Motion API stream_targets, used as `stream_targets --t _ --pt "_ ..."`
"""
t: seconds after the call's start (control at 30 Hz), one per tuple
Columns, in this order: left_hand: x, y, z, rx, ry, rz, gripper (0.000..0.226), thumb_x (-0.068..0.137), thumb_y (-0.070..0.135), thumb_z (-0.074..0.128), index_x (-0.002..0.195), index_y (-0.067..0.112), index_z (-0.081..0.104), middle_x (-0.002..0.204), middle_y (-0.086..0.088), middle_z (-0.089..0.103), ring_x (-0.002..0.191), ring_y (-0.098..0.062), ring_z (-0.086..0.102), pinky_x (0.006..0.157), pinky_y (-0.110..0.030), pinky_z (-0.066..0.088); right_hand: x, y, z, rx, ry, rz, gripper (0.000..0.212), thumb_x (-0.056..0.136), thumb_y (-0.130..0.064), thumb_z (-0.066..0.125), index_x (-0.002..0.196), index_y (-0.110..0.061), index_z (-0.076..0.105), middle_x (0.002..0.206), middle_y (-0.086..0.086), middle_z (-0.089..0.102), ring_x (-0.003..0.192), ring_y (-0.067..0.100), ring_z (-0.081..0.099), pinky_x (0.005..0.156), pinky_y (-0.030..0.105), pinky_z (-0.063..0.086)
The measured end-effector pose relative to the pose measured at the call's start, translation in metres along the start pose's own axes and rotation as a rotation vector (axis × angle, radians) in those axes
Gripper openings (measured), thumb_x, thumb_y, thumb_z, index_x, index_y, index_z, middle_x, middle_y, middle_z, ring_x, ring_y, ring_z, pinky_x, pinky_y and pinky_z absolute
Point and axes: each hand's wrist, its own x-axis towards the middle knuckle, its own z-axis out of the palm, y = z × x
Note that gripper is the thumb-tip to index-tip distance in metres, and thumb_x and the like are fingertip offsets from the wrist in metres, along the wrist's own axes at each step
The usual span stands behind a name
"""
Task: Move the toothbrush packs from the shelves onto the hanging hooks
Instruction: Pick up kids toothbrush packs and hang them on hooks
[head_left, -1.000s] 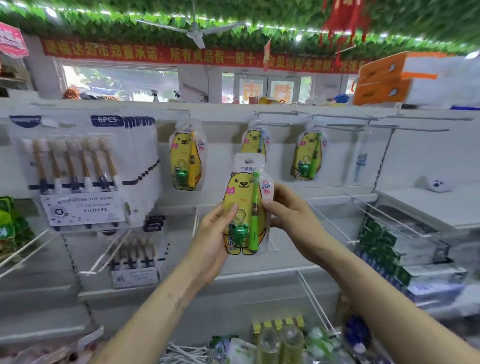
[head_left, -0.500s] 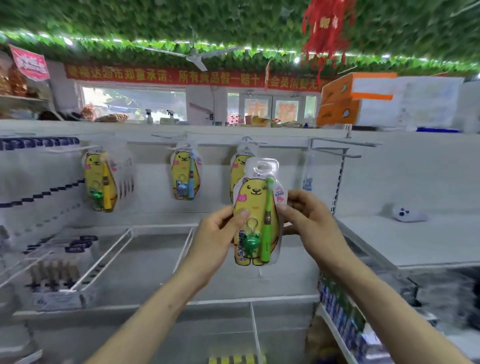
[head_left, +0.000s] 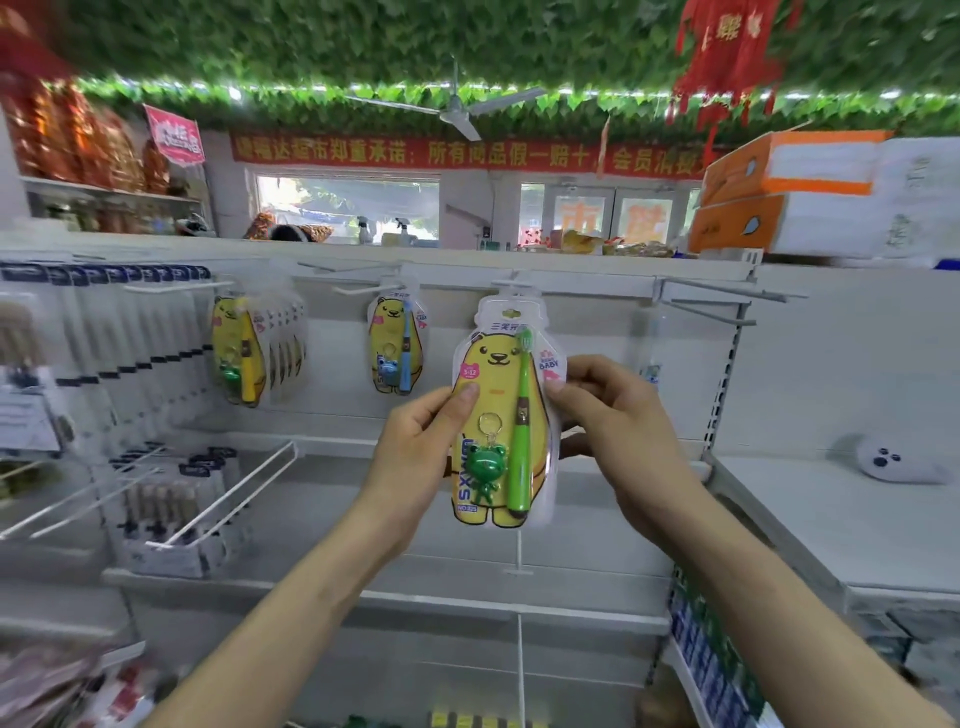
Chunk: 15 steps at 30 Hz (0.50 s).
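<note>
Both hands grip toothbrush pack – left hand, right hand, hook hidden behind it.

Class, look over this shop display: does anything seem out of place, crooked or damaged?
A small white paw-print object lies alone, seemingly unpackaged, on the right-hand shelf, unlike shop stock. The held toothbrush pack looks upright and intact.

small retail shop, white display shelves, wire hooks hung with carded toothbrush packs, boxed stock behind wire dividers, red promo banner above window, cartons stacked on top
</note>
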Motion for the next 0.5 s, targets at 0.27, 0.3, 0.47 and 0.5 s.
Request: stream_targets --t 0.27,0.3,0.47,0.5 --pt "0.015 -0.003 -0.003 -0.022 -0.041 0.004 0.028 0.105 0.034 0.056 0.111 0.014 0.075 0.104 -0.009 0.081 0.097 -0.027 0.078 0.083 -0.048 0.063 0.004 0.004 0.0 0.06 0.039 -0.033 0.012 0.104 -0.012 0.061 0.111 -0.009 0.07 0.084 0.003 0.077 0.072 0.016 0.072 0.059 0.03 0.057" --pt "0.017 -0.004 -0.004 -0.037 -0.049 0.0 0.028 0.104 0.034 0.056 0.112 0.015 0.075 0.104 -0.01 0.081 0.098 -0.028 0.078 0.084 -0.048 0.063 0.006 0.005 0.0 0.064 0.038 -0.033 0.012 0.104 -0.011 0.061 0.111 -0.008 0.07 0.083 0.003 0.076 0.071 0.015 0.071 0.058 0.03 0.056" --pt "0.04 -0.018 -0.011 -0.014 -0.04 0.019 0.03 0.101 0.035 0.06 0.111 0.009 0.07 0.103 -0.011 0.079 0.096 -0.03 0.077 0.082 -0.049 0.062 0.025 0.019 0.006 0.021 0.052 -0.018 0.011 0.104 -0.011 0.061 0.11 -0.007 0.069 0.085 0.006 0.077 0.071 0.016 0.071 0.058 0.031 0.057" --pt "0.047 -0.023 -0.012 0.017 -0.014 0.045 0.029 0.101 0.034 0.063 0.109 0.006 0.066 0.1 -0.013 0.077 0.092 -0.029 0.076 0.079 -0.049 0.062 0.031 0.023 0.007 -0.001 0.066 -0.017 0.01 0.104 -0.012 0.062 0.109 -0.008 0.069 0.087 0.007 0.077 0.072 0.016 0.072 0.059 0.031 0.057"
